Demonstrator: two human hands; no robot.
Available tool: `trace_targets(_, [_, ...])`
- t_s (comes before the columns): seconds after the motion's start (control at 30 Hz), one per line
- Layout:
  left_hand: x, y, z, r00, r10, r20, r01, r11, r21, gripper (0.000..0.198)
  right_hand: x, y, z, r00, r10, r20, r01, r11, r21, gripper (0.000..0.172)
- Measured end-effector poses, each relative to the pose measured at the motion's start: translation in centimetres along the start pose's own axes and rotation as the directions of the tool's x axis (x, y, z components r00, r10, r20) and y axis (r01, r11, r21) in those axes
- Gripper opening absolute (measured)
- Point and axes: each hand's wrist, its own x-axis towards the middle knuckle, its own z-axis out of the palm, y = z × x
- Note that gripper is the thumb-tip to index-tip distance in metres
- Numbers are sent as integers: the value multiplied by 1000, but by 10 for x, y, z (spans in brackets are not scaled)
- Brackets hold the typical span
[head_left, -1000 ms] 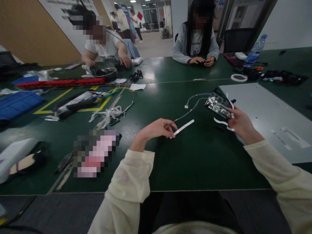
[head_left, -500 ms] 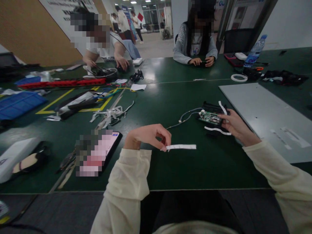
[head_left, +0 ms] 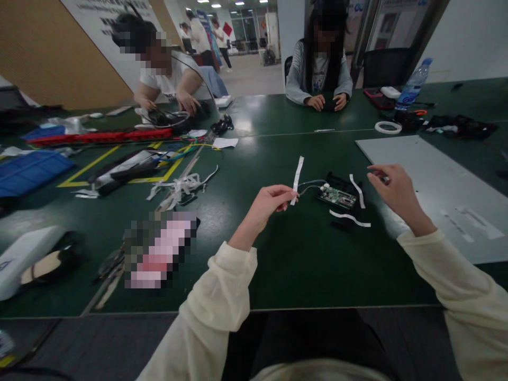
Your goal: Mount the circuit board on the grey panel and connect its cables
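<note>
My left hand [head_left: 274, 203] pinches the lower end of a white strip [head_left: 298, 174], which stands nearly upright. To its right a green circuit board [head_left: 337, 196] lies by a black housing [head_left: 344, 182] on the dark green table, with thin cables [head_left: 313, 184] running from its left side. One white strip [head_left: 357, 190] is at the housing's right, and another [head_left: 349, 218] curves in front of it. My right hand [head_left: 397, 193] is raised right of the housing, fingers bent; whether something small is between them is unclear.
A large grey panel [head_left: 436, 185] lies at the right, a tape roll [head_left: 388, 127] behind it. A phone [head_left: 164, 254] and tangled white strips [head_left: 180, 188] are at the left. Two people sit across the table, near a red bar [head_left: 107, 136] and a bottle [head_left: 413, 87].
My left hand has moved up and to the right, turning its strip from level to nearly upright. My right hand has let go of the board and housing and moved right.
</note>
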Motion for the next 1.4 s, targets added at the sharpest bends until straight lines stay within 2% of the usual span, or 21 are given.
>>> trace_targets(0.07, [0,1,5,1000,19,3,-19,1000,-2,27,-5,-18,9,988,9,154,-32,988,148,26])
trace_targets(0.17, [0,2,13,998,35,48,-35,999,-1,25,-13,-45,31,914,18,406,-143,949,279,31])
trace_targets(0.23, [0,3,18,996,45,75,-46,999,6,23,-17,-60,46,871,23,491,-191,936,295,33])
trace_targets(0.3, [0,3,21,995,64,82,-65,998,12,22,-18,-68,59,866,21,500,-203,927,314,33])
trace_targets(0.47, [1,-3,26,989,115,89,-120,992,46,22,-12,-68,77,931,-29,363,-133,901,413,25])
trace_targets(0.6, [2,-7,30,986,130,101,-135,990,40,24,-9,-68,77,946,-55,321,-101,887,451,23])
trace_targets(0.7, [3,-8,32,983,112,147,-124,990,71,30,0,-72,74,975,-51,216,-67,860,506,22])
trace_targets(0.77, [6,-7,30,983,147,107,-162,977,142,36,10,-72,74,984,-4,178,-96,830,549,25])
trace_targets(0.83, [13,-6,26,970,244,-12,-231,934,272,37,22,-69,78,972,47,229,-175,794,582,28])
trace_targets(0.9, [23,-6,20,925,365,-107,-282,845,454,30,31,-62,87,943,77,324,-262,774,577,29])
trace_targets(0.93, [29,-6,17,903,415,-112,-293,785,546,24,33,-58,94,929,91,359,-292,776,559,28])
trace_targets(1.0, [40,-8,12,886,460,-49,-307,664,682,17,36,-50,107,919,124,373,-317,797,514,26])
trace_targets(1.1, [50,-16,6,906,416,81,-325,559,762,16,33,-41,122,925,163,343,-324,809,490,24])
trace_targets(1.2, [52,-24,1,921,360,147,-334,537,775,22,30,-38,124,907,129,400,-326,817,476,25])
trace_targets(1.4, [50,-33,-11,892,393,223,-419,536,733,31,35,-38,116,827,64,559,-298,892,339,22])
